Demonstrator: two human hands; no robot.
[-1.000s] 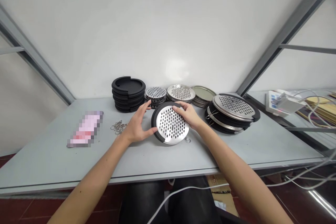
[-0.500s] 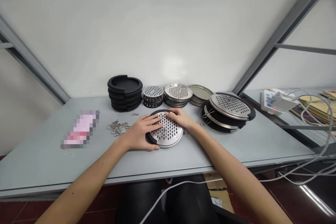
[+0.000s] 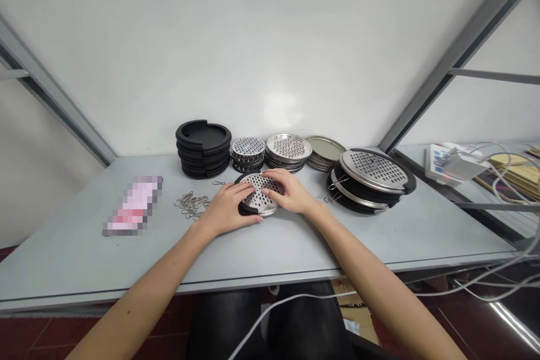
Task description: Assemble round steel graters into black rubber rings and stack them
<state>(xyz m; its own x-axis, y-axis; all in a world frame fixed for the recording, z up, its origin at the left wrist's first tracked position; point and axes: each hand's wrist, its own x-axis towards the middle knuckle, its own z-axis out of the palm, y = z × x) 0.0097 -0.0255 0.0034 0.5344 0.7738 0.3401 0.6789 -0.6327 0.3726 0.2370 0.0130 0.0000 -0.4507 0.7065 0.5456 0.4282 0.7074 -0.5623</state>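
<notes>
A round metal grater in a black rim lies on the table in front of me. My left hand grips it from the left, fingers spread over its perforated face and thumb along the near edge. From the right, my right hand holds it with the fingers at the far rim and the thumb on the metal. Both hands cover much of the disc. Left of my left hand lies a heap of metal clips, with a single clip apart from it.
Along the wall stand stacked black holders, small grater discs, larger grater discs and plain greenish discs. Assembled graters are piled at right. A blurred pink object lies left. White cables hang at right.
The grater has moved slightly away from me, towards the wall. My right hand has shifted across more of it, its thumb now on the metal face. The view has shifted slightly.
</notes>
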